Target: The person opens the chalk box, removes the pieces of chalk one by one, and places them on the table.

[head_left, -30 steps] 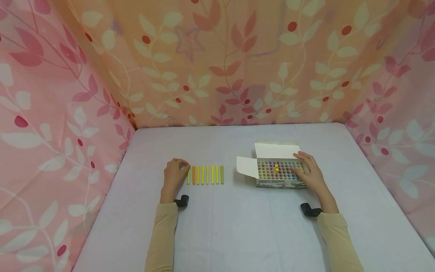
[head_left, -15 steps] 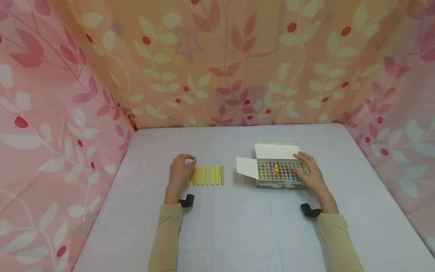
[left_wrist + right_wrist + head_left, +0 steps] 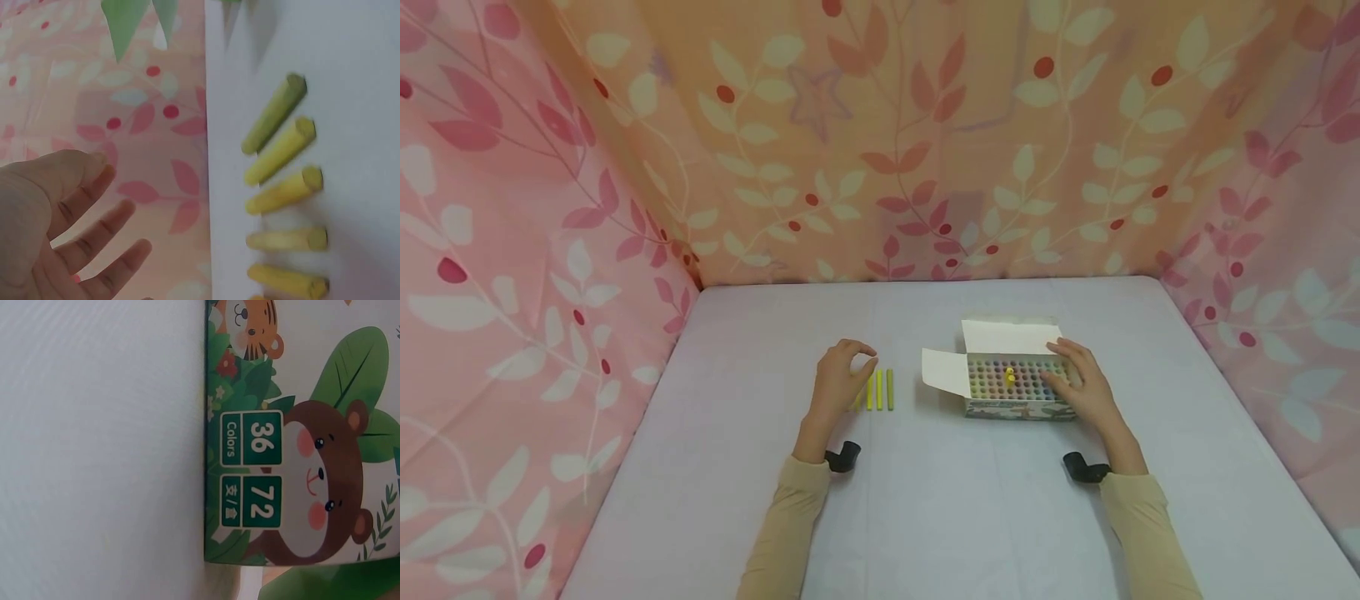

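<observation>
In the head view my left hand (image 3: 842, 377) hangs over the row of short coloured crayon sticks (image 3: 880, 390), hiding its left part. Its thumb and index finger curve toward each other, and the left wrist view shows nothing in its loosely bent fingers (image 3: 103, 240). That view has the sticks, yellow and olive green (image 3: 275, 114), lying apart from one another. My right hand (image 3: 1086, 387) rests on the right end of the open crayon box (image 3: 1018, 410), fingers spread, thumb over the filled rows. Two yellow ends (image 3: 1010, 377) poke up above the others.
The box's white lid (image 3: 1011, 337) stands folded back, and a side flap (image 3: 945, 372) sticks out left. Its printed side (image 3: 312, 456) fills much of the right wrist view. A white cloth covers the table (image 3: 925, 500); floral curtains (image 3: 880, 167) hang round it.
My left hand has left the leftmost green stick and moved right along the row, now covering several sticks. My right hand and the box have stayed put.
</observation>
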### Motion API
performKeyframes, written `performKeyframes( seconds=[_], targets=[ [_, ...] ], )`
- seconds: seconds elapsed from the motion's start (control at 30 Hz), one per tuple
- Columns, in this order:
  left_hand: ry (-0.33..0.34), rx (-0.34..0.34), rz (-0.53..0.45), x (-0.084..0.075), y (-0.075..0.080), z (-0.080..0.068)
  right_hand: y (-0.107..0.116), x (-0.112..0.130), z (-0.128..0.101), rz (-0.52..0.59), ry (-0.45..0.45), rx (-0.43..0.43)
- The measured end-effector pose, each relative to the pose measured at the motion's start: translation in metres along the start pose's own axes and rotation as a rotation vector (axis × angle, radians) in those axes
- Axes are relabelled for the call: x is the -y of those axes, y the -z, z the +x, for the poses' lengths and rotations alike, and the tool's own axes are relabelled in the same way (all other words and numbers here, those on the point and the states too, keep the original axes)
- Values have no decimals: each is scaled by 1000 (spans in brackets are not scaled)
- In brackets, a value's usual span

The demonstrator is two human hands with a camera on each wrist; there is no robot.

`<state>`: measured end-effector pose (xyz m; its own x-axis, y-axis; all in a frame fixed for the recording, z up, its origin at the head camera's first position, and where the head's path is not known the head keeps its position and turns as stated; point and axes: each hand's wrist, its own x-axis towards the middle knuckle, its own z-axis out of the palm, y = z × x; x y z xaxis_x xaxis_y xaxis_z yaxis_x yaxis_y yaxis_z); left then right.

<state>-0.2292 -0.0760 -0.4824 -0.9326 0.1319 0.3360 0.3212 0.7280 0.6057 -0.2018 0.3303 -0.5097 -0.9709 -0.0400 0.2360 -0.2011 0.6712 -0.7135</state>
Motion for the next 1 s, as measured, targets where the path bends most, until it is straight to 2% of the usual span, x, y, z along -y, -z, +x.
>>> performKeyframes(
  seconds=[0.17, 0.37, 0.57, 0.77, 1.0],
  targets=[
    [-75, -26, -33, -16, -9, 0, -1, 0, 0, -6, -5, 0],
    [-178, -29, -71, -35, -22, 2, -1, -1, 0, -8, -3, -4],
    [-269, -11, -68, -56, -36, 3, 0, 1, -1, 0, -6, -3],
    [-379, 1, -27, -76, -49, 5, 0, 2, -1, 3, -1, -1],
    [-431, 84, 48, -97, -62, 9, 0, 3, -1, 6, -8, -4]
  ],
)
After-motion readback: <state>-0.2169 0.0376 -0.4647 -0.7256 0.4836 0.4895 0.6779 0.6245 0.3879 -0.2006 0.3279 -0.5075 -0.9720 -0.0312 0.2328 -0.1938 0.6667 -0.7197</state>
